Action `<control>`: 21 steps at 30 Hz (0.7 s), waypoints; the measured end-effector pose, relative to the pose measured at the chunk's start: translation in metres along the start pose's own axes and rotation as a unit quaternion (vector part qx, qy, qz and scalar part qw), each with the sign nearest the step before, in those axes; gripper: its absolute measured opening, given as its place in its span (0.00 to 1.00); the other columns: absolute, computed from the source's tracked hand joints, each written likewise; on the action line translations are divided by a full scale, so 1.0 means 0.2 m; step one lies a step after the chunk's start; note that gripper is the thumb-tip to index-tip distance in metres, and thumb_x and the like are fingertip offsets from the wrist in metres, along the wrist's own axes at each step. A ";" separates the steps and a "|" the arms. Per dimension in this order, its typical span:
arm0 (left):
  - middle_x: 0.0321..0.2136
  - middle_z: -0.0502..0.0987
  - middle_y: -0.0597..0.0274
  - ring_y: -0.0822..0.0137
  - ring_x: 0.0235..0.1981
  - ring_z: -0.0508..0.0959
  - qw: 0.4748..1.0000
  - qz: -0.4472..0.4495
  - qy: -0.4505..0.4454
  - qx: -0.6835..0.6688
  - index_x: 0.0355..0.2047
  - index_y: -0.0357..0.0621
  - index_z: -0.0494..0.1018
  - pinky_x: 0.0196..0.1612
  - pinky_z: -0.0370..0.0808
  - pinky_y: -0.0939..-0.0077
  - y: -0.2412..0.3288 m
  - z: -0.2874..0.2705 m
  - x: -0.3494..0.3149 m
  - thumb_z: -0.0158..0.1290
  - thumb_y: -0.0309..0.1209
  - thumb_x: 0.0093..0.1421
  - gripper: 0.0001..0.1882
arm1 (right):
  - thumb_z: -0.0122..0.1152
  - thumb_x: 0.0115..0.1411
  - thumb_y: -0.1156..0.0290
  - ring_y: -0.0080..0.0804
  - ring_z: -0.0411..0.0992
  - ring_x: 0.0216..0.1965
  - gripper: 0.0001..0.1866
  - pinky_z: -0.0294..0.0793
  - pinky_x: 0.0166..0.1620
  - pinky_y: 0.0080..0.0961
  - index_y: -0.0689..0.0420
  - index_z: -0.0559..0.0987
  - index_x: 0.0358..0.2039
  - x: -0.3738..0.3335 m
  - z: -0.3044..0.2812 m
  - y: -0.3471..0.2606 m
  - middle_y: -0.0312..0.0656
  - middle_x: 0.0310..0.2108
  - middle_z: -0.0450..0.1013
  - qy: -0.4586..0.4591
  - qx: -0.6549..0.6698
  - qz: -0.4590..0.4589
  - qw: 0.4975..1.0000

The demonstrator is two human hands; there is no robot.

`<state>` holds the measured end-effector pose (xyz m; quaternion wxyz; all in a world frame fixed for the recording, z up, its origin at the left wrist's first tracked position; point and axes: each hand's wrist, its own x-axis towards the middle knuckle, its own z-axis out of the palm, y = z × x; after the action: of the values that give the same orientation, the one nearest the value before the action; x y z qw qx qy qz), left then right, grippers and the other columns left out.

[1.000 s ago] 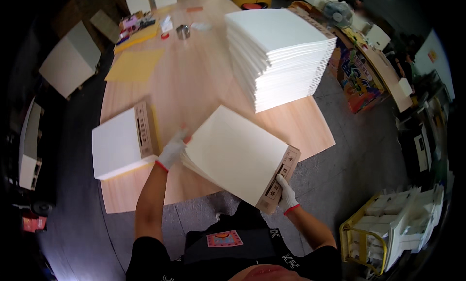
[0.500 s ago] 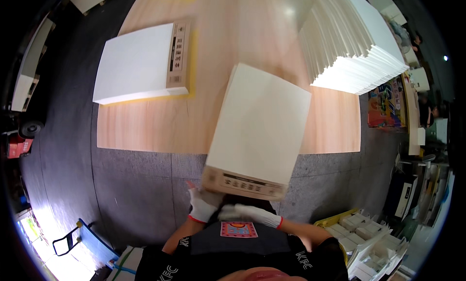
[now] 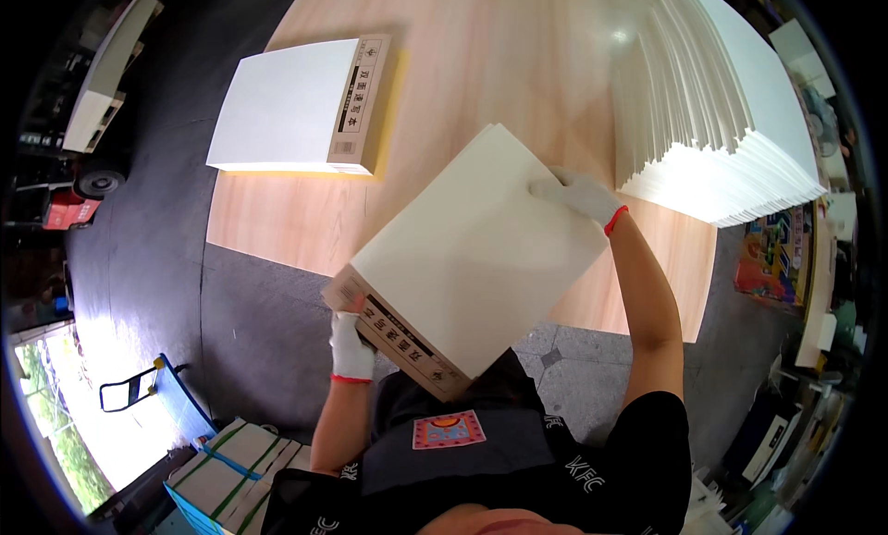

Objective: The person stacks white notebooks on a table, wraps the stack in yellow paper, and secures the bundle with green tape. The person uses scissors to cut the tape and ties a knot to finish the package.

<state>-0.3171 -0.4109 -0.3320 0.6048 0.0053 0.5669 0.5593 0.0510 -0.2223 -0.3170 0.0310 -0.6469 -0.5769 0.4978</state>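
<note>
A large off-white sketch pad (image 3: 490,248) with a brown printed binding strip lies tilted across the table's near edge, its strip toward my body. My left hand (image 3: 351,345), in a white glove with a red cuff, grips the strip end at the pad's left corner, fingertips on top. At the far right edge, my gloved right hand (image 3: 583,197) holds the pad with its thumb over the top and its other fingers partly hidden. To the left, a thick pile of similar white pads (image 3: 282,105) rests on a yellow sheet, a brown strip along its right side.
A tall, uneven stack of white sheets (image 3: 712,156) stands at the right of the wooden table (image 3: 268,221). On the floor to the lower left are a blue trolley (image 3: 180,396) and a strapped bundle (image 3: 231,470). A colourful box (image 3: 772,258) sits beyond the table's right side.
My right hand has moved from before my body to the pad's far right edge, and my left hand now grips the strip. The pad has turned clockwise. The whole view has shifted.
</note>
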 end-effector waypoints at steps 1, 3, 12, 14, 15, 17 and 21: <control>0.41 0.74 0.59 0.64 0.41 0.77 0.999 0.024 -0.025 0.019 0.53 0.43 0.64 0.40 0.78 0.70 0.05 0.04 0.00 0.58 0.30 0.57 0.25 | 0.59 0.54 0.44 0.34 0.65 0.59 0.40 0.61 0.60 0.28 0.52 0.63 0.63 0.00 0.00 0.01 0.40 0.59 0.67 -0.026 0.028 -0.013 0.999; 0.41 0.75 0.58 0.65 0.41 0.77 0.993 0.068 -0.078 0.057 0.53 0.42 0.64 0.40 0.78 0.71 0.14 0.08 0.00 0.60 0.31 0.55 0.27 | 0.61 0.52 0.43 0.35 0.64 0.60 0.42 0.61 0.60 0.29 0.51 0.63 0.63 0.00 -0.01 0.04 0.41 0.58 0.67 -0.021 0.046 -0.044 0.998; 0.48 0.70 0.55 0.63 0.49 0.72 0.806 0.360 -0.270 0.384 0.55 0.32 0.59 0.52 0.69 0.69 0.52 0.28 -0.18 0.72 0.48 0.38 0.50 | 0.72 0.45 0.59 0.36 0.66 0.55 0.45 0.66 0.57 0.30 0.59 0.62 0.61 -0.10 0.08 0.25 0.44 0.54 0.69 -0.076 0.408 -0.187 0.890; 0.48 0.69 0.53 0.62 0.50 0.71 0.742 0.410 -0.307 0.432 0.55 0.29 0.59 0.53 0.68 0.68 0.61 0.28 -0.19 0.72 0.48 0.37 0.52 | 0.73 0.45 0.59 0.34 0.68 0.53 0.40 0.69 0.54 0.30 0.60 0.67 0.56 -0.15 0.10 0.33 0.43 0.50 0.72 -0.024 0.319 -0.234 0.918; 0.48 0.69 0.53 0.62 0.49 0.71 0.743 0.416 -0.309 0.423 0.55 0.29 0.59 0.53 0.69 0.68 0.65 0.26 -0.19 0.72 0.49 0.36 0.53 | 0.73 0.44 0.59 0.34 0.69 0.51 0.38 0.70 0.52 0.30 0.59 0.70 0.54 -0.16 0.09 0.43 0.42 0.48 0.73 0.035 0.187 -0.261 0.946; 0.48 0.69 0.53 0.61 0.49 0.71 0.751 0.416 -0.306 0.411 0.54 0.28 0.59 0.53 0.69 0.67 0.73 0.19 -0.18 0.73 0.51 0.34 0.56 | 0.75 0.43 0.57 0.33 0.71 0.48 0.32 0.72 0.49 0.30 0.57 0.76 0.47 -0.31 0.10 0.49 0.40 0.44 0.75 0.135 0.066 -0.282 0.947; 0.49 0.70 0.51 0.59 0.50 0.73 0.754 0.397 -0.378 0.361 0.54 0.38 0.61 0.53 0.72 0.64 0.81 0.14 -0.13 0.52 0.54 0.57 0.35 | 0.76 0.40 0.56 0.35 0.74 0.42 0.27 0.74 0.44 0.33 0.54 0.81 0.40 -0.68 0.16 0.34 0.38 0.38 0.78 0.240 -0.195 -0.295 0.904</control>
<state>-0.3991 -0.3499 -0.1994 0.4464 0.6588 0.3994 0.4552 0.1006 -0.3666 -0.2925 0.1874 -0.5399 -0.8021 0.1736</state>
